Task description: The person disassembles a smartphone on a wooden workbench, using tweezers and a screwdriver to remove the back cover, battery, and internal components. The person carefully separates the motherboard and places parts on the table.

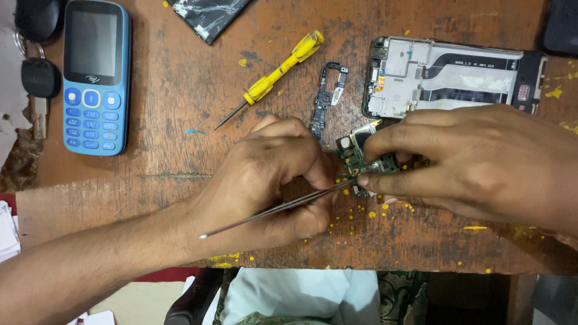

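Pinching a pair of thin silver metal tweezers, the left hand rests on the worn brown wooden bench, its fingers curled tight around the tool. The tweezer tips point right and meet the small green circuit board, which lies near the middle of the bench, just below the opened phone frame. The right hand grips that board from the right, thumb and forefinger closed on its edge, the other fingers folded behind.

Just above the board lies a narrow black plastic phone part, and right of it a stripped smartphone chassis with a white metal inner frame. A yellow-handled screwdriver lies slanted above the left hand, its thin tip pointing down and left. At the far left of the bench rests a blue keypad phone with a dark screen, and beside it a black key fob. A dark cracked panel sits at the top edge. Small yellow specks dot the wood below the hands.
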